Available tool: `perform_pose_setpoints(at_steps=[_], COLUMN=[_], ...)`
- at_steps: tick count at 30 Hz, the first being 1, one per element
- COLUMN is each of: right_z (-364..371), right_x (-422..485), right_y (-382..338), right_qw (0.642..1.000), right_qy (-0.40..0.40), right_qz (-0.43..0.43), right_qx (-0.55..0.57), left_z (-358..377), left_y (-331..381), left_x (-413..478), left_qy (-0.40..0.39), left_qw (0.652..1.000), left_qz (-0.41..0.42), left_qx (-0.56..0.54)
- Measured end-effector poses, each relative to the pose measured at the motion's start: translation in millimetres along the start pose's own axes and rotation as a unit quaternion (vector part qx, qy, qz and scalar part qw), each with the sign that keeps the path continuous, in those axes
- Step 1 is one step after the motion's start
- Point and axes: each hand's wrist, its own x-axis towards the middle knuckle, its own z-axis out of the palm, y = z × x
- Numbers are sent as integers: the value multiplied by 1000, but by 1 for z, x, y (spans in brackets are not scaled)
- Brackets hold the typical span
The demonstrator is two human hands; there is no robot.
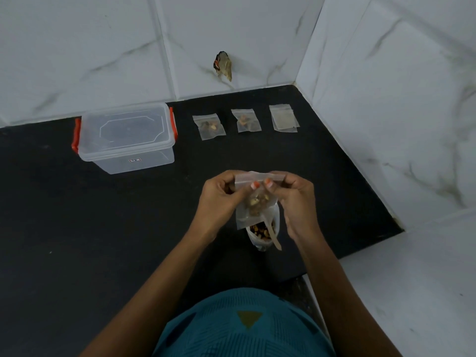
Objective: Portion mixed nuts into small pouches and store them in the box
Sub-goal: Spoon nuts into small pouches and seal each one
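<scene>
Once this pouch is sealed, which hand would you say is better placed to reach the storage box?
Left, probably. The box stands at the back left, nearer the left hand; the right hand would have to cross the pouch that both pinch.

Clear lidded box (126, 137), orange-red latches, lid on: back-left of the black counter (77, 215), near its back edge. To its right along that edge, three small clear pouches lie flat: first pouch (209, 126) and second pouch (246, 120) hold nuts, and the third pouch (284, 117) looks empty. The fourth pouch (253, 202), holding nuts, is upright in the air, its top strip pinched by the left hand (219, 199) and right hand (296, 199). Under it stands an open nut bag (260, 234) with a spoon (273, 235) in it.
</scene>
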Motion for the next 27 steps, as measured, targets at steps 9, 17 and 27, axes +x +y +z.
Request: perform_pose_setpoints(at_steps=[9,17,27], right_z=[-6,3,23], right_x=[2,15,69], right_y=[1,11,33], right_qw=[998,997,992], right_qy=[-57,39,-6], right_qz=[15,-12,32], right_qx=[-24,-67,-118], left_z=[-3,-10,-28], left_y=[-3,-11,-27], left_x=[5,9,51], left_qy=[44,10,83], left_qw=[999,998,989], left_qz=[-30,-65,-117], left_qx=[-5,-24,-28])
